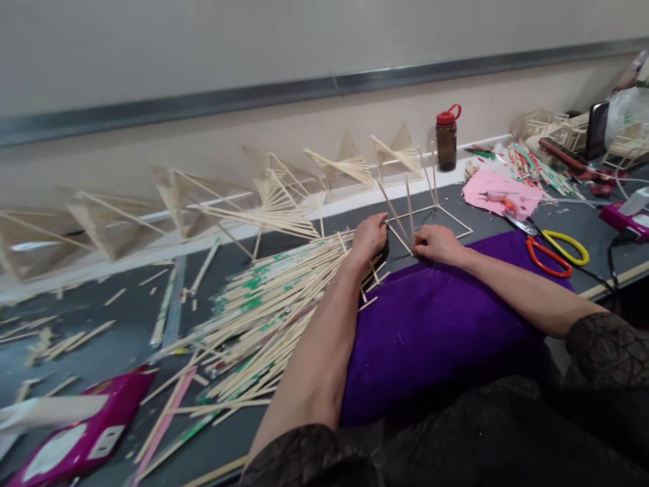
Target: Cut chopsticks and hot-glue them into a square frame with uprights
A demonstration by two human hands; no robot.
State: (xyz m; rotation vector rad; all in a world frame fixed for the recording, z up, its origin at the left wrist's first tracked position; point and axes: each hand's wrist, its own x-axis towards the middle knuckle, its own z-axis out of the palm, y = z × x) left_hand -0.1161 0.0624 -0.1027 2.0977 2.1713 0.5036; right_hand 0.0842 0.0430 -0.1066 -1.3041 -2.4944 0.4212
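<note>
A frame of thin wooden sticks (459,222) lies on the dark table, with several sticks standing up from its corners at slight tilts. At its left corner, my left hand (370,237) is closed, fingertips pinching the frame near the foot of one upright. My right hand (437,243) pinches the foot of an upright wooden stick (408,203) at the near corner, its fingertips partly hidden. Beneath my right forearm spreads a purple cloth (430,325). A large pile of wooden sticks (284,304), some in green-printed wrappers, lies left of my left hand.
Finished-looking stick structures (274,203) line the wall. To the right are scissors (550,250), a glue gun (507,197) on pink paper (476,186), and a red-capped bottle (446,138). A magenta device (96,426) sits front left; a phone (597,130) stands far right.
</note>
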